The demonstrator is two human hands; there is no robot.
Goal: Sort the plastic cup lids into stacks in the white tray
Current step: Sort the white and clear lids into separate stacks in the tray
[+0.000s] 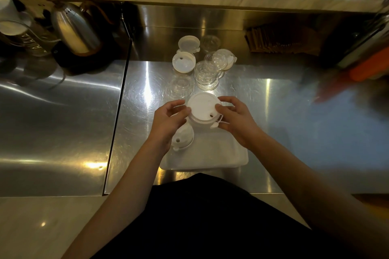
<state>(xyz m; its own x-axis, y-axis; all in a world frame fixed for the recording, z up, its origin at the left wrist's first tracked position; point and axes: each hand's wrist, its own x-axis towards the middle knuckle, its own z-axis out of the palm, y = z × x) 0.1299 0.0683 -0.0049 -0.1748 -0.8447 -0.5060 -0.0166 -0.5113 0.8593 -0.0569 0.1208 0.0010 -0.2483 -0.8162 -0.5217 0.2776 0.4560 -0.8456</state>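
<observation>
Nearest, under both wrists: one white tray [212, 156] on the steel surface [273, 115], with its long axis running left to right. Inside it, directly beneath the left hand [170, 121], lies one white lid [183, 136], tilted, with the sip hole up and toward the near left.

Over the tray's far edge, between the two hands: one stack of white lids [202, 109], flat top up, sip hole at the near right, plug tab dangling beside the right hand [236, 121]. Round, so no long axis; stands roughly upright. Cannot count the lids in it. Gripped on both sides: left hand curled round the left rim, right hand curled round the right rim, thumbs on top.

Just past the left fingertips: one clear lid [181, 86], flat on the surface. Just past the right fingertips: one stack of clear lids [206, 76], count unreadable.

Farther on, ahead of the left hand: two loose white lids, a holed lid [183, 62] and a far lid [188, 43] touching it behind. Ahead of the right hand: a clear dome lid [219, 60] leaning on a third loose white lid [229, 59], and one more clear lid, the far clear lid [210, 43].

Well off to the far left: one steel kettle [75, 29].
</observation>
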